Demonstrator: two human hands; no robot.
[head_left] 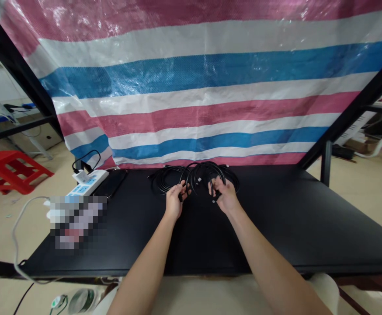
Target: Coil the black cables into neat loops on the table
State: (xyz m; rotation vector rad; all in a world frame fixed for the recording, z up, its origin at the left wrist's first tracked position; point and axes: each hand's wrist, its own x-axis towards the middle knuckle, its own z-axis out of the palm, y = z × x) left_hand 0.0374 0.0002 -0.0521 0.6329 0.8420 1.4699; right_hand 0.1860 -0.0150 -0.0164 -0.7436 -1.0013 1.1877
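Observation:
Several black cables [164, 178] lie coiled in overlapping loops near the back of the black table. My left hand [177, 197] is closed on part of a black cable at the left side of the loops. On the right, my right hand [224, 193] has its fingers curled around cable loops, palm partly turned up. A small light-coloured connector [199, 180] shows between the two hands. Which cable ends belong to which coil cannot be made out.
A white power strip [88, 183] with plugged-in adapters and a black phone [111, 183] lie on the table's [276, 227] left. Behind hangs a striped plastic sheet [204, 87]. On the floor at left stands a red stool [14, 170]. A blurred patch covers items at front left.

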